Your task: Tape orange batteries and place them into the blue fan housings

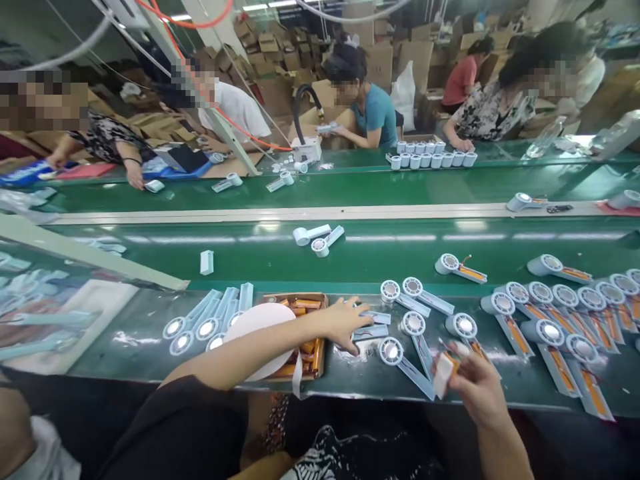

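Observation:
My left hand (345, 323) reaches across a cardboard box (324, 300) of orange batteries (316, 357). Its fingers are spread beside the light-blue handles (375, 319) of small fan bodies; whether they touch is unclear. My right hand (480, 387), slightly blurred, is closed on an orange battery (453, 362) with a white pad (442, 375) on its end. Just left of it lie fan bodies (391, 351) with round heads and open handles. A large white disc (265, 337), like a roll of backing paper, partly covers the box, under my left forearm.
On the right stand several fan bodies (550, 332) with orange batteries in their handles. More fan bodies (207, 327) lie left of the box. Beyond runs a green conveyor belt (250, 257) carrying scattered parts. Co-workers (375, 110) sit across the line; a slanted post (125, 260) stands left.

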A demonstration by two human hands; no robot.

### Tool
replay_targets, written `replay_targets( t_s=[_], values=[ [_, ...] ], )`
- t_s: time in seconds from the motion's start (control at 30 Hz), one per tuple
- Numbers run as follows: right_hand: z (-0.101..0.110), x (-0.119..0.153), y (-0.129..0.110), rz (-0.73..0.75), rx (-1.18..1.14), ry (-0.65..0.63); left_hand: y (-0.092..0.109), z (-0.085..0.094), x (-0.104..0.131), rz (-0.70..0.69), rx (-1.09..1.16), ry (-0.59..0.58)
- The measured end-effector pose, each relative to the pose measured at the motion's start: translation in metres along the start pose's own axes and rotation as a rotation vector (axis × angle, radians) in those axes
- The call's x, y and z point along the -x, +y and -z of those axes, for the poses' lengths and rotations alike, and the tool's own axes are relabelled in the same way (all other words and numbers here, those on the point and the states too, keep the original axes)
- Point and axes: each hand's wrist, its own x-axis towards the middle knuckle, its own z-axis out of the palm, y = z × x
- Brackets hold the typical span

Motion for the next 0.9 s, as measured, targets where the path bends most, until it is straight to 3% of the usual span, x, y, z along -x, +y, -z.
replay_targets(
  t_s=[0.07, 0.17, 0.23, 0.3, 0.47, 0.6, 0.7, 0.77, 0.9],
  values=[
    [0.021, 0.02, 0.007, -0.065, 0.062, 0.107, -0.034, 0.014, -0.005, 0.136, 0.034, 0.135],
    [0.04, 0.03, 0.013, -0.101, 0.126, 0.164, -0.097, 0.042, -0.015, 0.497, -0.008, 0.299],
    [0.038, 0.023, 0.012, -0.076, 0.151, 0.183, -0.132, 0.054, -0.025, 0.656, -0.038, 0.316],
    [0.027, 0.01, 0.006, -0.03, 0.168, 0.197, -0.154, 0.054, -0.033, 0.712, -0.055, 0.286],
    [-0.031, -0.045, -0.029, 0.098, 0.264, 0.047, -0.17, 0.031, -0.043, 0.536, -0.081, 0.196],
    [-0.102, -0.13, -0.048, 0.249, 0.397, -0.168, -0.175, 0.027, -0.052, 0.457, -0.058, 0.165],
    [-0.151, -0.206, -0.04, 0.321, 0.51, -0.29, -0.178, 0.03, -0.061, 0.423, -0.018, 0.157],
    [-0.172, -0.251, -0.027, 0.347, 0.684, -0.343, -0.179, 0.033, -0.066, 0.398, 0.005, 0.16],
    [-0.186, -0.308, 0.0, 0.366, 1.032, -0.417, -0.186, 0.042, -0.074, 0.396, 0.072, 0.157]
  ],
)
